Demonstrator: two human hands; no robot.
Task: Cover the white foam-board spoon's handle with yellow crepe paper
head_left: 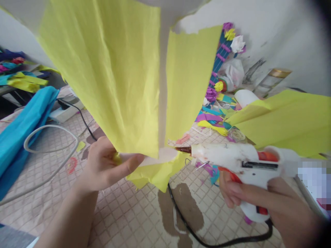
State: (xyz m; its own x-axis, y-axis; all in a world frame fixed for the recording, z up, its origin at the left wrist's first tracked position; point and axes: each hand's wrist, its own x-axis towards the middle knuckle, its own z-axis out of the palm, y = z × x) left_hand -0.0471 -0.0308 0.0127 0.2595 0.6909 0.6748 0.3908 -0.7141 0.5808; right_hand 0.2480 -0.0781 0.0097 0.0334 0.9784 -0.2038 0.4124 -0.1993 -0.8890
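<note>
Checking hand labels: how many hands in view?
2: left hand at the lower end of the yellow paper, right hand around the glue gun. Others could be hidden.

Paper flowers and bright scraps line the edges of a grid-patterned tabletop [124,217].
At nine o'clock, a folded length of blue paper [28,125] lies alongside a looped white cord [49,126]; a pile of coloured paper [28,81] sits between nine and ten. Toward half past one, a white paper flower [238,44] and a small yellow flower [230,34] cluster at the upper end of a blue, purple-banded strip [224,40]. Around half past two, a clear, crumpled bag [232,72] sits near a gold-topped container [274,81], with a pale wall [292,34] behind.
</note>
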